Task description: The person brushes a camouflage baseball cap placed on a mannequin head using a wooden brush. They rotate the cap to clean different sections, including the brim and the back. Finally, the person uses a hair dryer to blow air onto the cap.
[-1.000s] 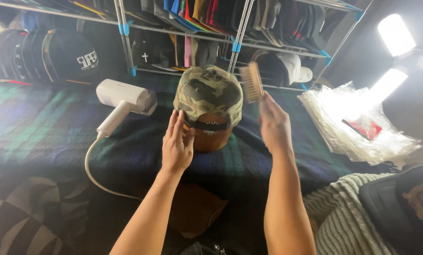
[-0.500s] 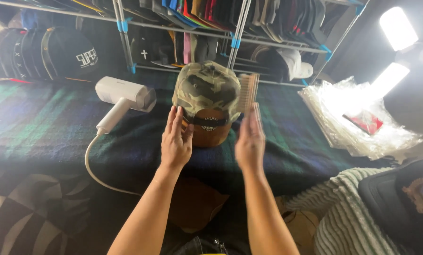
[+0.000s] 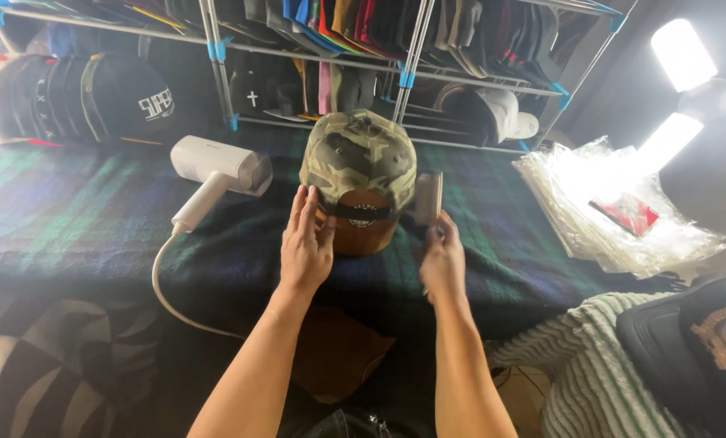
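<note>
The camouflage cap sits on a brown rounded stand on the plaid cloth; the left hand rests open against its back, the right hand pinches a brush beside it, off the fabric, so brushing looks paused or finished

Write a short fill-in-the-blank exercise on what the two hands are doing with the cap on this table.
1. The left hand rests against the ____-patterned cap.
2. The right hand holds a small ____ beside the cap.
3. The cap sits on a round brown ____.
4. The white handheld appliance lies to the ____ of the cap.

Missing words: camouflage; brush; stand; left
</note>
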